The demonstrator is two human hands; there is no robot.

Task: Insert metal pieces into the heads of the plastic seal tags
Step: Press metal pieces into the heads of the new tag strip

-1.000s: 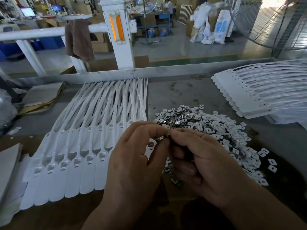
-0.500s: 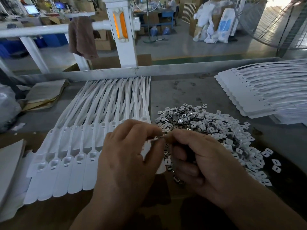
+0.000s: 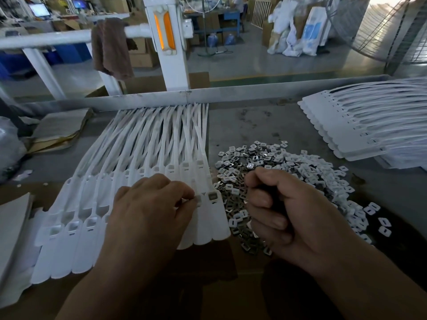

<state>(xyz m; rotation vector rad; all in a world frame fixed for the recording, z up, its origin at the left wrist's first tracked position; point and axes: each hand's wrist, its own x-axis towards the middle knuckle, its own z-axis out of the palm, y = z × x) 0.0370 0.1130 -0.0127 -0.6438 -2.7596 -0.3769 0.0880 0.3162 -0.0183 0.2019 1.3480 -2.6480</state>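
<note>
A fanned row of white plastic seal tags (image 3: pixel 97 229) lies on the bench, heads toward me and tails pointing away. My left hand (image 3: pixel 150 211) lies over the right end of the row and pinches a small metal piece (image 3: pixel 198 199) at the head of one tag. The rightmost tag head (image 3: pixel 212 195) holds a metal piece. My right hand (image 3: pixel 284 211) hovers curled into a fist beside the pile of metal pieces and white caps (image 3: pixel 277 172); dark metal pieces show between its fingers.
A stack of white seal tags (image 3: pixel 369 125) lies at the far right. Folded cardboard and paper (image 3: pixel 57 128) sit at the left. A raised metal rim (image 3: pixel 208 93) bounds the bench's far side, with a white post (image 3: pixel 171 42) behind it.
My hands were touching at the fingertips, passing a metal piece. They have separated: the left moved down onto a tag head with the piece, the right drew back to the right.
</note>
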